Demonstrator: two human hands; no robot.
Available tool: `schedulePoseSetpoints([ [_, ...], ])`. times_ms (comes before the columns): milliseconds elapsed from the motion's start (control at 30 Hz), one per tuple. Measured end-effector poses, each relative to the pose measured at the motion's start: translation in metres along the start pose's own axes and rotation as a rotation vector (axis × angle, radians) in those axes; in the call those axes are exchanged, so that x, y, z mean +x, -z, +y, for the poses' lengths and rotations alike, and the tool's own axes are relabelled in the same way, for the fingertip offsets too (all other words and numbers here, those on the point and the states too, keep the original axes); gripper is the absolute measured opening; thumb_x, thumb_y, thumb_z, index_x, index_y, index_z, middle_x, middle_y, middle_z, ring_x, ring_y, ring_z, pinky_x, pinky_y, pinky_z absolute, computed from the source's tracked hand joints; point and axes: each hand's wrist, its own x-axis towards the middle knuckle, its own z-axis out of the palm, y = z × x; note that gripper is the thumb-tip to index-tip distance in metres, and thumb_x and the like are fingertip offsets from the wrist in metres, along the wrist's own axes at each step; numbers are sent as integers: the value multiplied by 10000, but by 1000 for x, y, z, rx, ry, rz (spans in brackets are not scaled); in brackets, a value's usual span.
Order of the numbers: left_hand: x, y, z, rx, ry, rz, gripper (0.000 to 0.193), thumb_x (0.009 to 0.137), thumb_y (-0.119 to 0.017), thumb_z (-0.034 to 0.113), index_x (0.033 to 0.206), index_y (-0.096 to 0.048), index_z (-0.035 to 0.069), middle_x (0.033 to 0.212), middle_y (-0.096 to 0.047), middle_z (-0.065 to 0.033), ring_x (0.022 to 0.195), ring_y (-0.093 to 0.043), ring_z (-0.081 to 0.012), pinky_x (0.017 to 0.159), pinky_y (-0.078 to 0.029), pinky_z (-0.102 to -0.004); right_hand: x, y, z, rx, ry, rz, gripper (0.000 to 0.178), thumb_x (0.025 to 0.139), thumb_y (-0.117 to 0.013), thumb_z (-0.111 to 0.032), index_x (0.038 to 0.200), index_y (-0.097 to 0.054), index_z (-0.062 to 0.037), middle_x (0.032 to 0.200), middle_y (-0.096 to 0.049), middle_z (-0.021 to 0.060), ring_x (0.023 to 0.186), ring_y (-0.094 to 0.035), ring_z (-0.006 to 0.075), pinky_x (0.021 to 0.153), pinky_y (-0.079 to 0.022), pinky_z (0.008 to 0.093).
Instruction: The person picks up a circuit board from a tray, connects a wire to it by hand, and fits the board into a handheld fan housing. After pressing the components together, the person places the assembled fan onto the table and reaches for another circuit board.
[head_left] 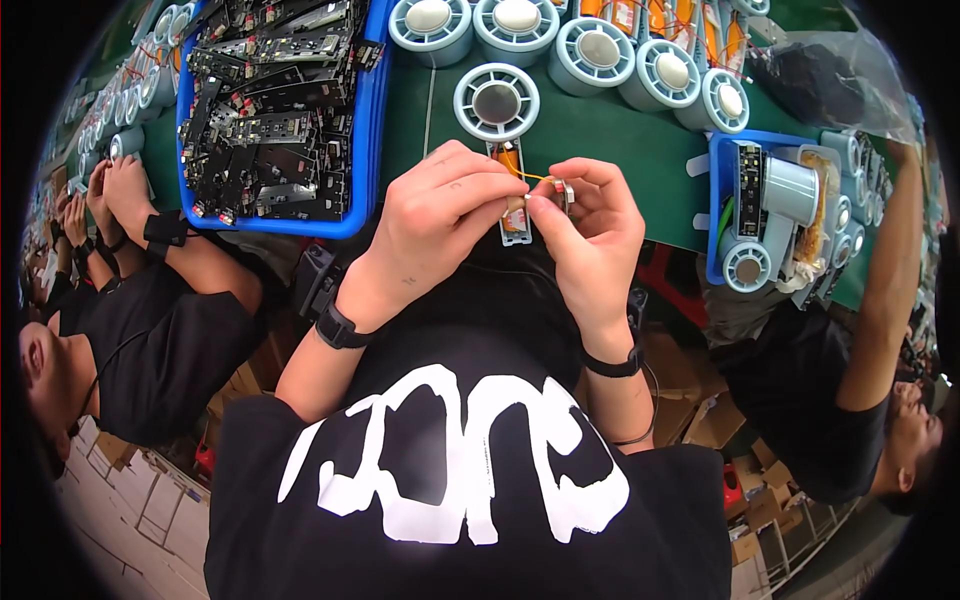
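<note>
At centre, the blue device [497, 102] lies fore-and-aft, head away — left hand [440, 205] pinched, contents unclear; right hand [595, 225] gripping a metal disc [569, 196].

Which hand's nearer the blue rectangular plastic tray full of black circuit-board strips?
Left. The left hand is just right of the tray's lower right corner; the right hand is farther right, beyond the left.

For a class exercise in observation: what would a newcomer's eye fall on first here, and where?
Probably the bright blue tray heaped with dark circuit boards, upper left. Next, the left hand and right hand, close together by a yellow wire near the centre, below a pale-blue round housing.
</note>
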Motion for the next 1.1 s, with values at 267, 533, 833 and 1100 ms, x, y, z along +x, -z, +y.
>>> schedulePoseSetpoints([
  [267, -2, -6, -4, -133, 59, 68, 150, 778, -748, -37, 909, -722, 33, 812, -683, -82, 746, -638, -248, 659, -522, -331, -3, 10, 11, -138, 136, -30, 342, 907, -657, 60, 1242, -599, 22, 1105, -643, 106, 821, -601, 96, 603, -464, 199],
  [533, -6, -14, -3, -144, 63, 173, 160, 758, -755, -34, 892, -714, 43, 812, -675, -85, 735, -633, -249, 637, -508, -327, -7, 17, 34, -67, 258, -58, 320, 908, -669, 52, 1223, -614, 52, 1206, -591, 134, 950, -639, 180, 776, -543, 291],
  [833, -8, -14, -3, -298, 159, 171, 141, 781, -746, -49, 897, -703, 17, 826, -677, -92, 706, -641, -205, 603, -506, -297, -5, 13, 37, -75, 384, -78, 387, 828, -699, 134, 1197, -641, 30, 1230, -591, 148, 1139, -604, 225, 933, -535, 335],
  [1100, -7, -3, 1, -368, 266, 63, 149, 821, -692, -101, 942, -702, -15, 867, -690, -85, 704, -658, -144, 620, -514, -250, -3, 15, 39, -177, 453, -66, 410, 794, -686, 178, 1175, -671, 27, 1248, -592, 152, 1121, -615, 222, 934, -531, 332],
])
